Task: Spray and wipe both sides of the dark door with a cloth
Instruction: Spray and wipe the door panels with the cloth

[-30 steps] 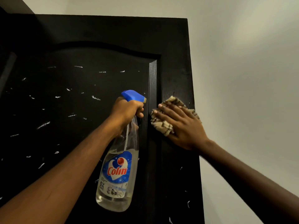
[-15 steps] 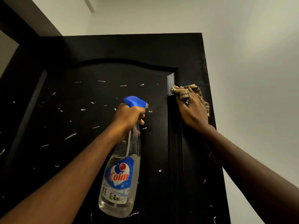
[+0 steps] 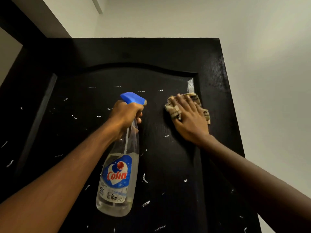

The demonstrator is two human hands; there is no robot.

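Cloth (image 3: pixel 173 109) and right hand (image 3: pixel 191 119) have changed place. Half a second ago they were on the raised edge strip (image 3: pixel 217 91) of the dark door (image 3: pixel 134 52), by the upper corner of the recessed panel (image 3: pixel 80 115). Now they sit inside that panel, lower and nearer the left hand (image 3: pixel 126 113).

The right hand lies flat, with straight, slightly spread fingers pressing the bunched cloth to the wood. Cloth shows beyond the fingertips and at both sides of the palm.

The left hand has hardly moved. It is wrapped around the neck of the spray bottle (image 3: pixel 117 179), a finger curled at the trigger. The blue nozzle points toward the right hand and the bottle's body hangs below the fist.

White flecks of spray (image 3: pixel 145 178) dot the panel below both hands and out beyond the left one. None show on the strip just past the right hand.

That suggests the edge strip is done and the wiping has started on the panel. Most of this face is still speckled, and the door's other side is out of view.
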